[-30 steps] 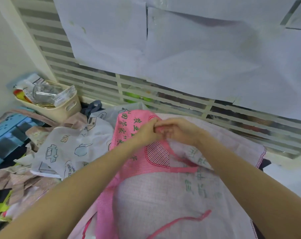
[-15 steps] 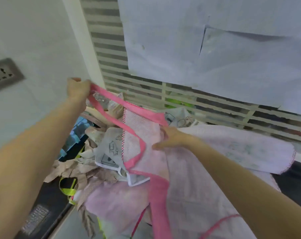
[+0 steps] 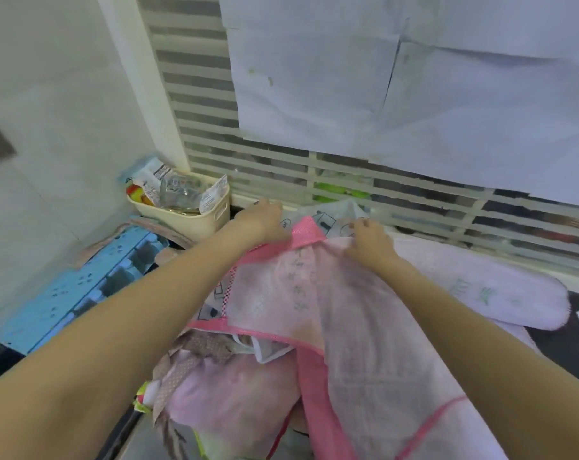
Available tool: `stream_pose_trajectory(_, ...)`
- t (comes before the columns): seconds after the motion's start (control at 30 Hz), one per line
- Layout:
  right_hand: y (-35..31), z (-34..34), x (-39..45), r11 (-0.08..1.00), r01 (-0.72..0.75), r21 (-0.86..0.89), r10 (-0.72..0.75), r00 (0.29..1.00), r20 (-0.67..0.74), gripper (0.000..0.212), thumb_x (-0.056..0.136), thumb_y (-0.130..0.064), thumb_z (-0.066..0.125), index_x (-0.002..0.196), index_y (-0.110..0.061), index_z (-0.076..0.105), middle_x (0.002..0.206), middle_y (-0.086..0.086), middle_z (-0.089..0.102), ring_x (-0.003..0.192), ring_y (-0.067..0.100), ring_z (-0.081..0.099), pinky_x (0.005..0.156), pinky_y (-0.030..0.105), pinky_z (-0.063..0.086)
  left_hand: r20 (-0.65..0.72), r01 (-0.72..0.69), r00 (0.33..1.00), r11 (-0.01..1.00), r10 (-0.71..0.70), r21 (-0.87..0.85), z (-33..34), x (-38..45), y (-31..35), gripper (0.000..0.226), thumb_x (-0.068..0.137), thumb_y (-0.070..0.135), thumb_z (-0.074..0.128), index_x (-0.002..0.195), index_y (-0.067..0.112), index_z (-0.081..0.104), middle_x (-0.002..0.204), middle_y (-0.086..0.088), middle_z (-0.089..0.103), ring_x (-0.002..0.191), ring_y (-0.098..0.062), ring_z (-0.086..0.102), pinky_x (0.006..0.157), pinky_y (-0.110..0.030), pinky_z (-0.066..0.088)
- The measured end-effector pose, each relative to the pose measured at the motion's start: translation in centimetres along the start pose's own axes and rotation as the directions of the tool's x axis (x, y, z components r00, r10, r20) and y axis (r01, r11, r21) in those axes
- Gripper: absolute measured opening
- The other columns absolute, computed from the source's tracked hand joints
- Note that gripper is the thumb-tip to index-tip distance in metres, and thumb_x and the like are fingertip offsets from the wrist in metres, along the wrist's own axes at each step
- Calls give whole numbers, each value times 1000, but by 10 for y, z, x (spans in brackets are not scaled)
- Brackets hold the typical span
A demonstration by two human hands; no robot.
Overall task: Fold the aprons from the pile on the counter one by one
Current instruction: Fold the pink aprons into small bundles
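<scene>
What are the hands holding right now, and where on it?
Both hold the pink apron at its top edge: left hand at the pink-trimmed corner, right hand pinching the edge beside it.

White tiled wall [image 3: 49, 104] at left; slatted window [image 3: 314, 174] covered with paper sheets [image 3: 414, 78].

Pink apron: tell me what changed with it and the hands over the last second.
The left hand, which had drawn the pink strap up and out to the left, has come back down to the top edge of the pink checked fabric apron. The right hand keeps holding that top edge. The cream plastic basket stayed put.
</scene>
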State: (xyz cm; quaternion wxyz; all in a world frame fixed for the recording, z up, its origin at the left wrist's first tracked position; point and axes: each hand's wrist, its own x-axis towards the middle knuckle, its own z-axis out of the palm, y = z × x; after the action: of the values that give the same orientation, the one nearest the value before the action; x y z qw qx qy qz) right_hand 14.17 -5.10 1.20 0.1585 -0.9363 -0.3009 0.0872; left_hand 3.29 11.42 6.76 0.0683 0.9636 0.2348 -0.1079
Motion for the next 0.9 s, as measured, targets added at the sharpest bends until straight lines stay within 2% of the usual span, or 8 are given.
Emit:
stream_pose_trajectory(0.17, 75, -5, 11, 925, -160, -345, 213, 970, 119, 78, 81, -49, 65, 142, -17, 28, 145, 16, 33, 136, 32, 28, 111, 56, 14, -95, -87, 987, 928, 129, 362, 36, 32, 64, 62, 88, 42, 55, 137, 13, 32, 137, -10, 42, 126, -32, 39, 106, -44, 27)
stream_pose_trajectory(0.27, 106, -12, 16, 951, -133, -279, 219, 926, 306, 81, 80, -59, 62, 144, -22, 30, 146, 5, 38, 132, 28, 37, 110, 52, 24, -164, -49, 979, 926, 117, 374, 39, 47, 70, 39, 95, 32, 48, 125, 7, 43, 126, -9, 55, 117, -27, 50, 101, -36, 30)
stream_pose_trajectory(0.33, 117, -22, 16, 970, -228, -82, 232, 776, 586, 82, 80, -64, 59, 145, -22, 31, 148, 3, 36, 125, 26, 43, 105, 43, 35, -161, -90, 976, 944, 147, 318, 34, 54, 71, 24, 95, 22, 47, 112, 7, 52, 113, -8, 62, 106, -27, 58, 89, -32, 36)
stream_pose_trajectory(0.43, 122, -24, 12, 942, -335, -4, 196, 543, 817, 75, 82, -59, 60, 142, -21, 37, 139, 4, 47, 115, 22, 53, 102, 41, 39, -117, -156, 981, 988, 153, -16, 19, 64, 67, 21, 92, 11, 44, 74, 8, 53, 77, -9, 56, 78, -27, 54, 63, -30, 34)
stream_pose_trajectory(0.63, 114, -3, 13, 962, -272, 25, 104, 449, 887, 78, 85, -54, 59, 148, -22, 27, 151, -2, 33, 130, 21, 44, 110, 44, 33, -207, -201, 976, 613, 61, -764, -17, 64, 54, 31, 91, 5, 43, 64, 15, 56, 68, 1, 54, 69, -12, 48, 66, -22, 37)
stream_pose_trajectory(0.73, 115, -5, 20, 902, -353, 248, 10, 591, 806, 76, 81, -54, 63, 145, -26, 33, 151, -3, 32, 132, 22, 40, 110, 42, 34, -242, -135, 961, 530, -137, -837, -23, 64, 35, 30, 90, 7, 42, 66, 16, 56, 67, 2, 52, 68, -12, 47, 64, -26, 37)
stream_pose_trajectory(0.8, 113, 3, 26, 899, -283, 334, 3, 767, 642, 80, 77, -51, 69, 144, -25, 32, 150, 0, 32, 132, 22, 37, 110, 42, 34, -244, 10, 940, 736, -237, -677, -21, 66, 13, 29, 90, 6, 44, 62, 15, 50, 63, -1, 46, 72, -19, 45, 59, -28, 32)
stream_pose_trajectory(0.9, 104, 26, 26, 999, -49, 10, 34, 818, 575, 101, 71, -51, 76, 149, -23, 19, 154, 0, 22, 140, 23, 26, 115, 44, 25, -45, 175, 981, 958, -189, -227, -15, 62, -10, 6, 85, 9, 58, 84, 3, 60, 83, -12, 60, 87, -29, 54, 68, -27, 36)
